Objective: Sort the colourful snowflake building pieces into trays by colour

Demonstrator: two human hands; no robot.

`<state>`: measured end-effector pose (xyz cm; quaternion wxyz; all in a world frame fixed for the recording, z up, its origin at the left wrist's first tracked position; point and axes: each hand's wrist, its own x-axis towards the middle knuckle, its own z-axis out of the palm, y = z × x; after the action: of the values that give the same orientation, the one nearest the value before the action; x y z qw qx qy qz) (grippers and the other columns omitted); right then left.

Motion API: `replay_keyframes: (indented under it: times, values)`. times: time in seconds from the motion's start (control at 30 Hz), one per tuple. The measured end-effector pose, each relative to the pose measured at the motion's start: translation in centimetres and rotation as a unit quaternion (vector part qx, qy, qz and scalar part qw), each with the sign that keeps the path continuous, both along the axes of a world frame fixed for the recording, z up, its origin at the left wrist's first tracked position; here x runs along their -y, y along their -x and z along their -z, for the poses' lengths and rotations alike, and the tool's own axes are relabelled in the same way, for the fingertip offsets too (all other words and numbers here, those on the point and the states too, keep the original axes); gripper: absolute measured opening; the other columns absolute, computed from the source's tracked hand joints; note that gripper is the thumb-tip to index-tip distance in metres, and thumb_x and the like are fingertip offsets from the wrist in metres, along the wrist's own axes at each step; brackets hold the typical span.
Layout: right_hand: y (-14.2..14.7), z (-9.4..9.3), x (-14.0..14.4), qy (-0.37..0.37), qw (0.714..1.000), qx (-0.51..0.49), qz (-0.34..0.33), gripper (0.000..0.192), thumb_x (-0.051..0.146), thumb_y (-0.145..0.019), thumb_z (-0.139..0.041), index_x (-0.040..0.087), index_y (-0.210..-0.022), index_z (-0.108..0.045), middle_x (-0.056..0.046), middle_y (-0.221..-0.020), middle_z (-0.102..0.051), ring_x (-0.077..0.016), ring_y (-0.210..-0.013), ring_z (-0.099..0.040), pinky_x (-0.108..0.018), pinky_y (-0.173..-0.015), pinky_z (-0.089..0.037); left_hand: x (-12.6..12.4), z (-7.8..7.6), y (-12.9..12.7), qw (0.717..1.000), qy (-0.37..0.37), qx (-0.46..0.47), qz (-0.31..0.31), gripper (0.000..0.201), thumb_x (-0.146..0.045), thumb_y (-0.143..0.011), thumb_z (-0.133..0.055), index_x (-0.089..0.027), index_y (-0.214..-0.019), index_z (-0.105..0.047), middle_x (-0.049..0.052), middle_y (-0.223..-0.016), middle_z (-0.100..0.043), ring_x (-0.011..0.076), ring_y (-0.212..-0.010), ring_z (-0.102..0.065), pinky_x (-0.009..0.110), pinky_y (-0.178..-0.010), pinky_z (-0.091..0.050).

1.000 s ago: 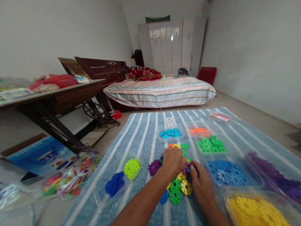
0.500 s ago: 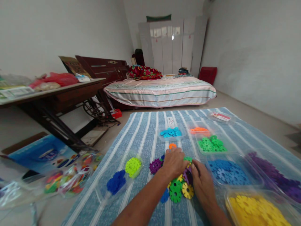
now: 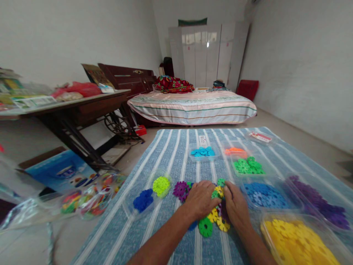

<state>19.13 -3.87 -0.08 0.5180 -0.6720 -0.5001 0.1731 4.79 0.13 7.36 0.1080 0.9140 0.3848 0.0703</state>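
Both hands, left hand [image 3: 201, 198] and right hand [image 3: 234, 206], close together on a joined cluster of snowflake discs [image 3: 213, 217] on the striped mat [image 3: 171, 154]; sorted trays [image 3: 300, 243] hold many unused pieces.

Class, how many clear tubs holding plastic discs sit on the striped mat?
8: lime, dark blue, cyan, orange, green, blue, purple, yellow. More may be hidden.

Two bare forearms, no sleeves, unadorned hands
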Motion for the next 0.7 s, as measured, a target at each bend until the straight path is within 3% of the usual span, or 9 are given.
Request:
replay_keyframes:
  times: [0.07, 0.13, 0.23, 0.33, 0.43, 0.57, 0.7]
  values:
    - [0.0, -0.1, 0.1, 0.001, 1.000, 0.002, -0.007, 0.048, 0.050, -0.088, -0.035, 0.016, -0.110, -0.061, -0.012, -0.112, -0.064, -0.0244, -0.106, -0.056, -0.044, -0.096, -0.040, 1.0, 0.5, 1.2, 0.998, -0.019, 0.058, -0.020, 0.035, -0.037, -0.084, -0.054, -0.020, -0.115, -0.055, 0.009, -0.125, -0.057, 0.0227, -0.118, -0.051, 0.039, -0.101, -0.041]
    - [-0.1, -0.3, 0.2, 0.004, 1.000, 0.000, -0.010, 0.049, 0.051, -0.088, -0.035, 0.016, -0.109, -0.062, -0.012, -0.113, -0.064, -0.0246, -0.107, -0.056, -0.044, -0.097, -0.039, 1.6, 1.1, 2.4, 0.990, -0.049, 0.090, -0.092, 0.037, -0.033, -0.085, -0.053, -0.019, -0.118, -0.054, 0.011, -0.134, -0.051, 0.0245, -0.126, -0.045, 0.042, -0.105, -0.037]
    - [-0.1, -0.4, 0.2, 0.008, 1.000, 0.003, -0.014, 0.050, 0.050, -0.087, -0.035, 0.014, -0.109, -0.062, -0.013, -0.113, -0.064, -0.0250, -0.107, -0.056, -0.045, -0.098, -0.039, 1.9, 1.9, 3.8, 0.970, -0.077, 0.076, -0.216, 0.037, -0.036, -0.085, -0.053, -0.015, -0.115, -0.056, 0.017, -0.135, -0.049, 0.0306, -0.129, -0.041, 0.049, -0.106, -0.034]
    - [-0.1, -0.4, 0.3, 0.006, 1.000, 0.003, -0.022, 0.049, 0.050, -0.087, -0.035, 0.014, -0.108, -0.063, -0.013, -0.112, -0.064, -0.0250, -0.106, -0.056, -0.045, -0.097, -0.040, 2.0, 2.6, 4.4, 0.957, -0.076, 0.062, -0.275, 0.044, -0.043, -0.083, -0.053, -0.012, -0.115, -0.055, 0.020, -0.135, -0.048, 0.0346, -0.128, -0.042, 0.054, -0.105, -0.034]
    - [0.1, -0.6, 0.5, 0.008, 0.999, -0.004, -0.037, 0.048, 0.049, -0.088, -0.035, 0.014, -0.107, -0.063, -0.013, -0.111, -0.064, -0.0250, -0.106, -0.056, -0.044, -0.097, -0.040, 2.0, 3.2, 3.9, 0.955, -0.075, 0.091, -0.274, 0.042, -0.041, -0.084, -0.051, -0.014, -0.115, -0.055, 0.019, -0.135, -0.049, 0.0332, -0.127, -0.043, 0.054, -0.105, -0.035]
    - [0.4, -1.1, 0.9, 0.005, 0.998, -0.031, -0.055, 0.046, 0.048, -0.088, -0.038, 0.015, -0.106, -0.063, -0.012, -0.111, -0.065, -0.0240, -0.106, -0.057, -0.042, -0.097, -0.041, 2.0, 3.6, 2.8, 0.961, -0.037, 0.180, -0.207, 0.038, -0.033, -0.086, -0.049, -0.016, -0.119, -0.053, 0.015, -0.136, -0.050, 0.0259, -0.127, -0.045, 0.046, -0.107, -0.037]
    - [0.8, -1.8, 1.4, 0.003, 0.994, -0.078, -0.075, 0.044, 0.048, -0.087, -0.041, 0.016, -0.106, -0.065, -0.010, -0.112, -0.066, -0.0239, -0.108, -0.057, -0.040, -0.096, -0.043, 1.7, 3.8, 3.0, 0.947, -0.005, 0.279, -0.157, 0.035, -0.027, -0.089, -0.041, -0.016, -0.120, -0.054, 0.012, -0.132, -0.054, 0.0201, -0.125, -0.048, 0.039, -0.107, -0.040]
